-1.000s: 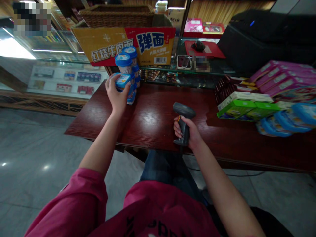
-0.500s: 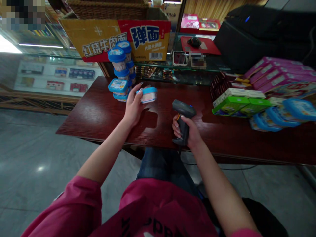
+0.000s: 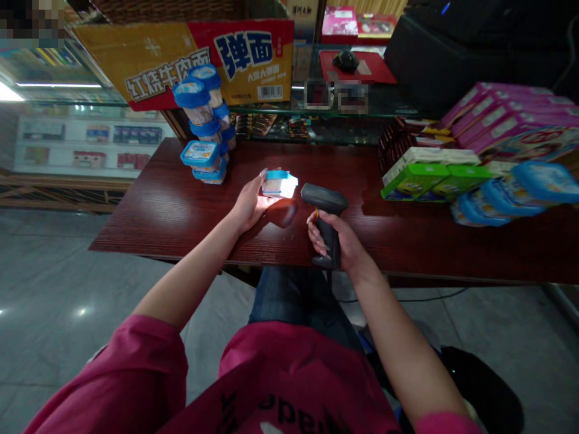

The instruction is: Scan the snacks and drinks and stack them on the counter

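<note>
A small tub with a blue lid (image 3: 277, 185) is gripped in my left hand (image 3: 249, 204), raised over the dark wooden counter (image 3: 149, 205). Bright light falls on the tub's right side and on my fingers. My right hand (image 3: 340, 241) is wrapped round the handle of a black barcode scanner (image 3: 326, 198), whose head points left at the tub from a short gap away. Left of my left hand stand stacked blue-lidded tubs (image 3: 201, 154), some round and some squarish.
A noodle carton (image 3: 246, 66) stands behind the stacks. Green boxes (image 3: 434, 181), pink boxes (image 3: 511, 120) and more blue-lidded tubs (image 3: 511, 196) occupy the right side. At the back, a computer mouse (image 3: 345, 61) rests on a red mat. A cable (image 3: 407, 299) hangs below the counter.
My left hand has turned the tub and brought it nearer the scanner. The scanner's light now shines on the tub. The view has shifted slightly.
</note>
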{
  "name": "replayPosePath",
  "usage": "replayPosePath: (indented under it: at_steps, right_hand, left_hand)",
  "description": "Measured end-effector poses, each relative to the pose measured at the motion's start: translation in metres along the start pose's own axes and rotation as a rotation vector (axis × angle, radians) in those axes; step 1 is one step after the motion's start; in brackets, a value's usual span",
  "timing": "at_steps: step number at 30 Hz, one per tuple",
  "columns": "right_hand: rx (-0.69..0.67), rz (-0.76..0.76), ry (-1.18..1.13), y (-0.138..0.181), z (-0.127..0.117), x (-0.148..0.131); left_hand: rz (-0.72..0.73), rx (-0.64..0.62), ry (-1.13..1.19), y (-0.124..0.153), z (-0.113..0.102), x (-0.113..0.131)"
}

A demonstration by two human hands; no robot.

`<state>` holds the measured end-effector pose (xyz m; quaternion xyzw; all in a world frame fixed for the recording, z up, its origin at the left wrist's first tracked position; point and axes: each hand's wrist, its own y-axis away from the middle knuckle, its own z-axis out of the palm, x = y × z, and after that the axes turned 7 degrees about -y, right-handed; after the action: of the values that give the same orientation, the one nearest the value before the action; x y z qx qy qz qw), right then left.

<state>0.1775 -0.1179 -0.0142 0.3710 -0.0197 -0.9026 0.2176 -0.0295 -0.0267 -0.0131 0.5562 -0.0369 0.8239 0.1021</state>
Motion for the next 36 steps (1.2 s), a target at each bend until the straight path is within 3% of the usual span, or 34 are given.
replayPosePath:
  at_steps: [7, 11, 14, 18, 23, 26, 30, 36]
  right_hand:
    - [0.000, -0.061, -0.044, 0.006, -0.003, -0.002]
    - [0.035, -0.162, -0.056, 0.024, -0.017, -0.012]
    - [0.097, -0.269, -0.051, 0.048, -0.038, -0.029]
    - [0.226, -0.466, -0.056, 0.088, -0.076, -0.057]
    - [0.345, -0.650, -0.091, 0.136, -0.120, -0.085]
    - [0.384, -0.684, -0.115, 0.156, -0.137, -0.094]
    - [0.396, -0.687, -0.129, 0.167, -0.147, -0.098]
    - [0.393, -0.683, -0.122, 0.163, -0.150, -0.098]
  left_hand:
    - [0.082, -0.062, -0.110, 0.009, 0.006, 0.003]
    - [0.043, -0.066, -0.166, 0.012, 0.027, -0.004]
    - [0.026, -0.143, -0.230, 0.010, 0.061, -0.016]
    - [0.094, -0.315, -0.306, 0.001, 0.124, -0.040]
    - [0.169, -0.529, -0.334, -0.019, 0.205, -0.095]
    - [0.328, -0.509, -0.490, -0.027, 0.244, -0.128]
    - [0.613, -0.473, -0.872, -0.033, 0.273, -0.145]
    - [0.866, -0.465, -1.428, -0.033, 0.280, -0.132]
